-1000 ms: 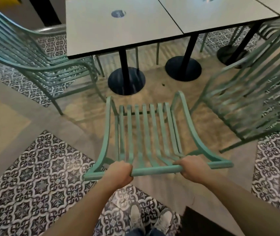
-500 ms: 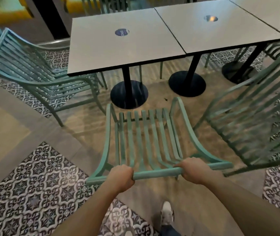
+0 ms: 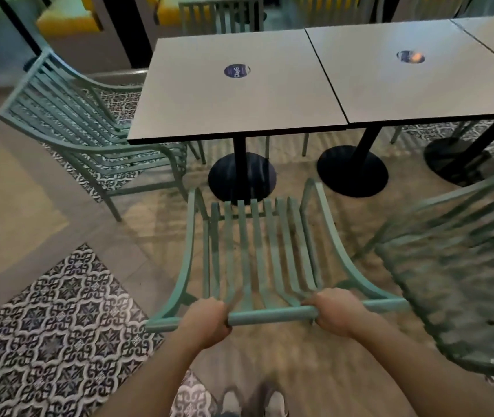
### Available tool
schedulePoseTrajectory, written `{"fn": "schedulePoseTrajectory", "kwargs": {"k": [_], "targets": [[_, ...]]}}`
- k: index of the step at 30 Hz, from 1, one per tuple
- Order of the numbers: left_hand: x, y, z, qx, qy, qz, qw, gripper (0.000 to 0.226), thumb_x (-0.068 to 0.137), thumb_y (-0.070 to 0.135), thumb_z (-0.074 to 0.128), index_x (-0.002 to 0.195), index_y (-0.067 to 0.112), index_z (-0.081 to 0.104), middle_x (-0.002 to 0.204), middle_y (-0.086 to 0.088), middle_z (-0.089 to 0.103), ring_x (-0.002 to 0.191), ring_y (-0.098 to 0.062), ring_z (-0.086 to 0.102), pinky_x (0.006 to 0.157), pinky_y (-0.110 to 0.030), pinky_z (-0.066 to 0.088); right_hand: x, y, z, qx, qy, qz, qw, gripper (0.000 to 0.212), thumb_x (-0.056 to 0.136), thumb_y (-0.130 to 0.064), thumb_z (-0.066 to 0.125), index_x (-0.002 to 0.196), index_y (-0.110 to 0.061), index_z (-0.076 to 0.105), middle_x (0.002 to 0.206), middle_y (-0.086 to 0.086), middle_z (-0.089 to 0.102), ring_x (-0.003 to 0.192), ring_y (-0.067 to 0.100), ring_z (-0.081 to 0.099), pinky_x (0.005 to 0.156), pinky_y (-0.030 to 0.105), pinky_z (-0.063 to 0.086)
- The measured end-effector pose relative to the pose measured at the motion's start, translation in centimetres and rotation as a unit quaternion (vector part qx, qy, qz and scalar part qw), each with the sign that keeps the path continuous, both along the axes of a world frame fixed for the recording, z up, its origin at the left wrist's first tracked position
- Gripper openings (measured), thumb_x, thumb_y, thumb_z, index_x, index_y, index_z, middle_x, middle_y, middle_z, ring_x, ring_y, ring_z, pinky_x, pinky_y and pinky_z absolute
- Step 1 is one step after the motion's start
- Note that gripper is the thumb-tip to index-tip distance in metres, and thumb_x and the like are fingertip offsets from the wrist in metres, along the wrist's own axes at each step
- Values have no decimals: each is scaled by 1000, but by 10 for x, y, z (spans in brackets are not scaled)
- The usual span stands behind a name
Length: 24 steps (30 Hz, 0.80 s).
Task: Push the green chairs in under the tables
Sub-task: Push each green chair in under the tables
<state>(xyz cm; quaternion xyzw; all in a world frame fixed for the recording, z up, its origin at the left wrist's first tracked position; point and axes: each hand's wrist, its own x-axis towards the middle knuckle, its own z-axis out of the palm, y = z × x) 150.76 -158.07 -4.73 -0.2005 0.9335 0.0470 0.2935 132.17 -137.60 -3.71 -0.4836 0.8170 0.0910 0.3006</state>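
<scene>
A green slatted chair (image 3: 257,254) stands in front of me, its seat facing a grey square table (image 3: 233,94). My left hand (image 3: 206,322) and my right hand (image 3: 337,314) both grip the chair's top back rail. The chair's front edge lies near the table's round black base (image 3: 241,177), just short of the tabletop's near edge. A second green chair (image 3: 89,130) sits at the table's left side, partly tucked under. A third green chair (image 3: 462,266) stands to my right, out from the second table (image 3: 414,85).
Black pedestal bases (image 3: 352,171) stand under each table. Another green chair (image 3: 221,13) is at the far side. Patterned floor tiles (image 3: 47,326) lie to my lower left. My shoes (image 3: 251,400) show at the bottom edge.
The chair has moved forward toward the table with both hands still on its back rail. I have stepped forward, and more of the tabletops has come into view.
</scene>
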Motion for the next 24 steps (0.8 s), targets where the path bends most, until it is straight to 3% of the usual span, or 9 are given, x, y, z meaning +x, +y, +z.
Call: {"fn": "schedulePoseTrajectory", "kwargs": {"k": [3,5,7,11,14,17,19,20,24], "targets": [[2,-9,-2,81,-1,37,996,36,79,52,55,102,26,64,103,-2,68,96,-24,64,78,-34,51,-3,-1,1,2,-22,-5,1000,49,78,-47,57,126,-35,58,117,-8,64,108,16,61,88,33,50],[5,-26,0,200,-11,97,975,56,74,71,55,113,32,61,108,4,67,98,-14,62,83,-31,50,-9,6,3,-15,-92,-74,993,86,64,-80,56,136,-33,50,130,-11,56,118,11,54,98,32,46],[11,-45,4,253,51,198,945,74,70,84,47,117,29,62,109,7,67,96,-8,61,81,-24,47,-17,18,5,-135,-112,-182,967,94,63,-87,49,137,-29,50,132,-10,53,121,10,50,102,31,42],[38,-83,-1,112,214,421,874,36,88,50,57,105,21,66,106,-2,69,90,-17,62,81,-33,50,-34,42,8,-362,51,-541,757,69,83,-60,59,135,-16,49,136,10,52,125,28,47,105,46,38],[74,-77,-6,78,283,608,738,24,87,34,62,102,15,60,105,-13,64,85,-27,59,79,-41,51,-36,72,-15,-305,-55,-810,499,79,76,-46,75,139,-11,42,139,19,48,124,37,49,103,51,40],[88,-44,-17,296,287,769,488,40,89,40,61,112,7,56,105,-17,58,93,-32,57,83,-50,53,-28,74,-19,-314,-306,-845,306,55,77,-46,72,114,-10,53,105,16,59,89,30,60,90,47,50],[78,-28,-11,422,305,794,314,39,93,43,54,106,6,57,103,-18,55,94,-33,57,78,-48,56,-29,63,-16,-340,-344,-841,242,24,90,-29,62,103,-10,53,103,14,56,79,27,56,89,44,51],[70,-25,-8,443,315,795,270,38,95,41,51,105,6,56,100,-18,55,89,-33,59,69,-44,58,-27,57,-18,-348,-339,-844,227,23,90,-24,60,106,-9,54,110,15,54,80,27,55,93,45,50],[51,-24,-5,442,344,803,202,36,98,27,46,122,1,48,93,-19,52,79,-31,58,55,-45,55,-30,53,-22,-353,-341,-849,196,47,88,-13,53,134,-4,47,110,16,54,80,27,54,103,44,44]]}}
